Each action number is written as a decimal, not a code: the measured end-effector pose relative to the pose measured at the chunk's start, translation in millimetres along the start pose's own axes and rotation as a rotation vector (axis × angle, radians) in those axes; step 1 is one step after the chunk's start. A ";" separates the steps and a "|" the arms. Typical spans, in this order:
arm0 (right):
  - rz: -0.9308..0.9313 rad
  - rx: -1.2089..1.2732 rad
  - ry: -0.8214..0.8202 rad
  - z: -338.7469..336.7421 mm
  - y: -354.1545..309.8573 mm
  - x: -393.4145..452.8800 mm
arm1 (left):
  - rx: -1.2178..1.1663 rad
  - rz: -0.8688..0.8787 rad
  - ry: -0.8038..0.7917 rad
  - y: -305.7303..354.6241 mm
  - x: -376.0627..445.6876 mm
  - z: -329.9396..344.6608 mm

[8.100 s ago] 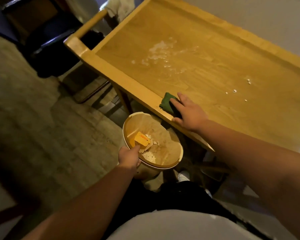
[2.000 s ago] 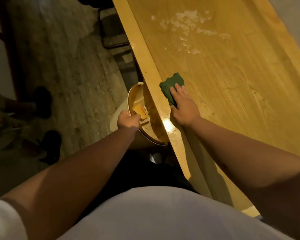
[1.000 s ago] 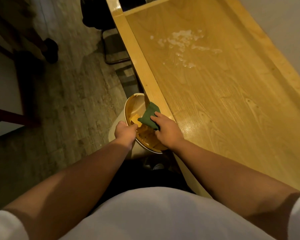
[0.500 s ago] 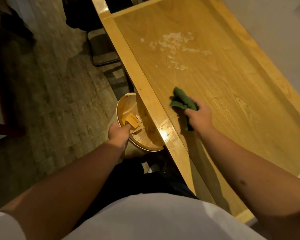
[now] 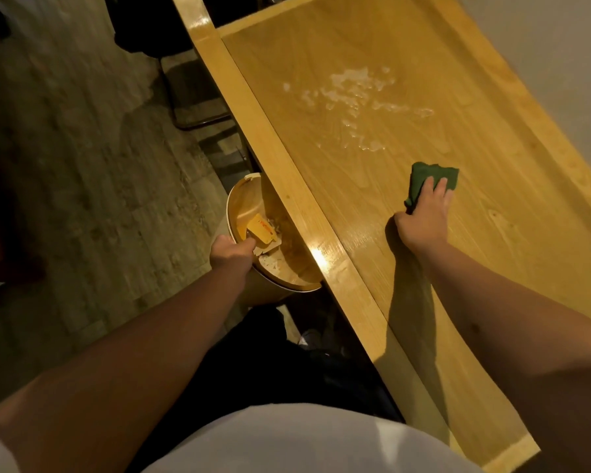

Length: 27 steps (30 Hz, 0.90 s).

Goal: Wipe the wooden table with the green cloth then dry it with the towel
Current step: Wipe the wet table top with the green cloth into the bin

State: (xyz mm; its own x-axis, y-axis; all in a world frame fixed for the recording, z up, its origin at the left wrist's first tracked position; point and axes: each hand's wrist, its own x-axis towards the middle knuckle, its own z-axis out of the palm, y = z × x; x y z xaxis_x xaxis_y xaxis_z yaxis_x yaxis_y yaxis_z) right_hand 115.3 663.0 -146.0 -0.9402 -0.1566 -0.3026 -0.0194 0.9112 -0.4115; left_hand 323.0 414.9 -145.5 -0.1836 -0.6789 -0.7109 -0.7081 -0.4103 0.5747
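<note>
Plainly I was in the wiping step, with the drying not yet begun and no towel in view. Furthest left, my left hand (image 5: 232, 253) had its grip curled round the near rim of a round bin (image 5: 249, 196), held just below the table's long edge; inside it lay a yellow card scrap (image 5: 260, 229) and pale crumbs. My fingers were closed over that rim and pinched it, so the bin hung tilted toward the wood.

Next came the wooden table (image 5: 321, 278), its near rail glossy where light struck it. Further along, well beyond my cloth, sat a patch of pale wet spill (image 5: 355, 104), as yet unwiped.

To the right, my right hand (image 5: 423, 216) pressed the green cloth (image 5: 430, 179) flat on the tabletop. That grip was spread, fingers fairly straight over the bunched fabric, palm down; whether the thumb tucked under the cloth I could not tell.

I judged the next move called for pushing the cloth forward into the spill, then drawing it back toward the rail where the bin waited.
</note>
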 end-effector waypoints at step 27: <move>-0.252 -0.061 0.037 46.9 -106.1 61.0 | 0.099 0.028 -0.117 80.8 85.9 -17.7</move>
State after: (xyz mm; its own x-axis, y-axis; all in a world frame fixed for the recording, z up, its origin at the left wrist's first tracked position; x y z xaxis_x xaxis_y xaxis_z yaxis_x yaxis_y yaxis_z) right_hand 75.9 538.8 -161.2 -0.9149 -0.3683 -0.1654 -0.2735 0.8667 -0.4173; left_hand 262.1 312.6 -153.0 -0.2778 -0.6115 -0.7409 -0.7646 -0.3262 0.5559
